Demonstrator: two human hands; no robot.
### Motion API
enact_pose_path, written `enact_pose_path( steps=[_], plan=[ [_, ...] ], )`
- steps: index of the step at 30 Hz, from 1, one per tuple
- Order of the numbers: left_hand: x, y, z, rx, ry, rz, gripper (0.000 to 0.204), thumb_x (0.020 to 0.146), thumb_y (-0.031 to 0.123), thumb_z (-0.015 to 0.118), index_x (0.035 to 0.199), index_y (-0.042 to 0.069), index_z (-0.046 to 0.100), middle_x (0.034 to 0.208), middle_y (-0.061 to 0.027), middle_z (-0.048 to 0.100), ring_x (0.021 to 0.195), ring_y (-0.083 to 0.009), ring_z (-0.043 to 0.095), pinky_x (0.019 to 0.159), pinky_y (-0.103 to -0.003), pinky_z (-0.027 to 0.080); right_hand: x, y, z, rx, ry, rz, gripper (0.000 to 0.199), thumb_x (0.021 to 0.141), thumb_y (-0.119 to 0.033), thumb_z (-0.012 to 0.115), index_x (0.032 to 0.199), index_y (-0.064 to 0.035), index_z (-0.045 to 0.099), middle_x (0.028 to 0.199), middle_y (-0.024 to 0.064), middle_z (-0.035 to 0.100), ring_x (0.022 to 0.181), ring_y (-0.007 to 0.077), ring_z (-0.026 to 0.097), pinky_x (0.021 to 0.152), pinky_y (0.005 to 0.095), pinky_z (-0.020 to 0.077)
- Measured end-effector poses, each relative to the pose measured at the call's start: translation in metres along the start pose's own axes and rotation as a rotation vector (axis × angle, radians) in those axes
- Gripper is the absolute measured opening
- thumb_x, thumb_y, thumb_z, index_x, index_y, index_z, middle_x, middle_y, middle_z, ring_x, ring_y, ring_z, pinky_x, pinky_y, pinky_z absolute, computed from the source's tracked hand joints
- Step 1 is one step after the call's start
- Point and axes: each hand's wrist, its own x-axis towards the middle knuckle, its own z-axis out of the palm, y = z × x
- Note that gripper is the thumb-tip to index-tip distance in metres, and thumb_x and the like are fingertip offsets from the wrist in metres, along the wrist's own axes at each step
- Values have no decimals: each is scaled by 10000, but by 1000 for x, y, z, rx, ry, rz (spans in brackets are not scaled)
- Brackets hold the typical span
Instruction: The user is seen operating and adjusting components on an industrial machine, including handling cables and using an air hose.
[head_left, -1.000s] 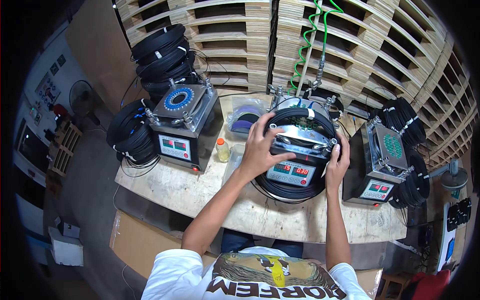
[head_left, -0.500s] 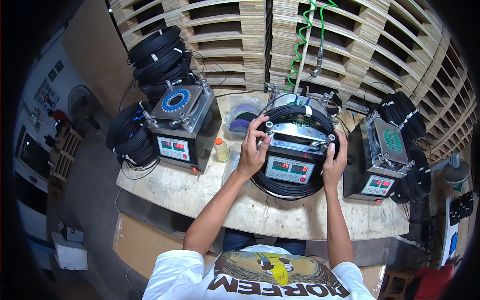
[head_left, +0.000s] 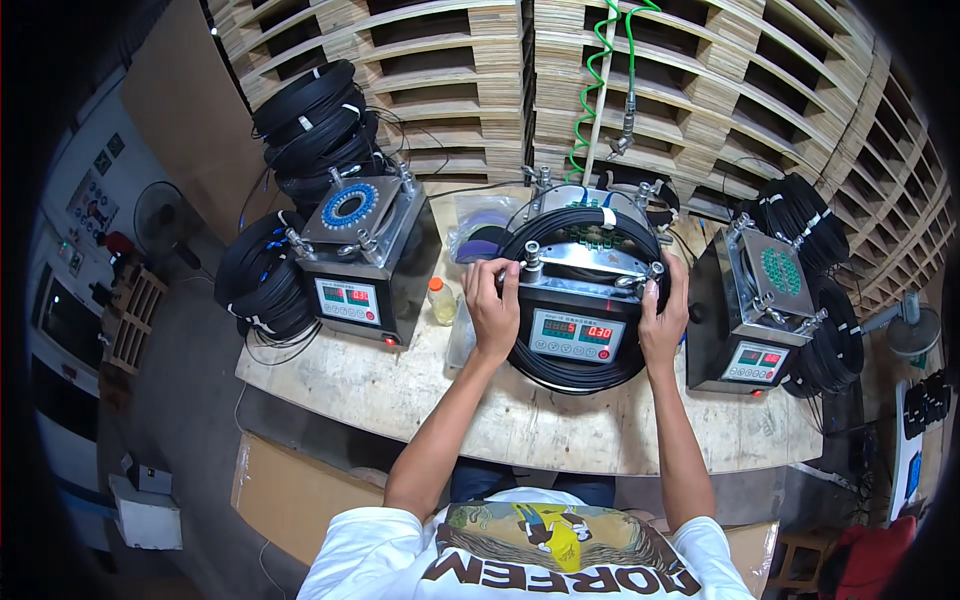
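Observation:
A large coil of black cable (head_left: 562, 382), tied with a white band at the top, hangs around the front of the middle polishing machine (head_left: 628, 338). My left hand (head_left: 494, 312) grips the coil's left side, fingers curled round it and thumb beside a metal corner post. On the opposite side my right hand (head_left: 664, 315) is wrapped round the coil, thumb near the right clamp knob (head_left: 640, 284). Behind the coil's upper arc, green connectors (head_left: 598, 238) ring the machine's top plate. The lit red display (head_left: 575, 333) shows through the coil's opening.
Similar machines stand at left (head_left: 345, 285) and right (head_left: 750, 320), with black cable coils (head_left: 262, 280) beside them. A small orange-capped bottle (head_left: 441, 302) and bagged discs (head_left: 485, 235) lie between. A green spiral air hose (head_left: 590, 100) hangs before stacked pallets (head_left: 440, 75).
My left hand has slid down and left off the corner post, its fingers now curled more tightly at the coil's side. The middle machine's display has changed. My right hand keeps its hold.

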Motion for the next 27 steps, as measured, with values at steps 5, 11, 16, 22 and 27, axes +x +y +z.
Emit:
enact_pose_path(
  steps=[5,11,16,22,27],
  plan=[
    [10,9,-11,-160,-152,-141,161,999,176,589,1029,24,634,810,-96,627,719,-249,543,773,-364,402,-1,3,0,36,7,37,444,929,-92,538,1364,-11,511,1353,207,549,1264,369,535,1088,402,390],
    [16,11,-25,-186,-270,-150,198,962,119,638,1136,28,615,809,-89,538,752,-256,557,770,-380,438,0,2,0,32,3,26,443,916,-70,547,1354,-5,515,1346,204,553,1253,365,543,1074,394,405],
    [15,11,-37,-111,-280,-3,263,939,148,671,1167,30,616,864,-109,556,791,-257,573,801,-388,459,0,1,0,17,7,16,458,903,-70,566,1354,-8,516,1340,207,554,1248,371,545,1070,394,409],
    [15,11,-32,-191,-330,-58,167,992,97,585,1127,6,622,888,-141,627,804,-281,605,724,-386,483,-2,-4,-6,-192,-65,-77,498,856,-203,677,1346,-171,590,1395,229,474,1289,411,459,1099,470,329],
    [6,-2,-22,-226,-278,-91,144,1003,129,582,1006,-14,599,872,-143,617,774,-266,615,685,-370,476,-3,3,-7,-246,-155,-103,385,768,-333,785,1116,-192,699,1422,251,411,1305,445,399,1108,521,286]
  ],
)
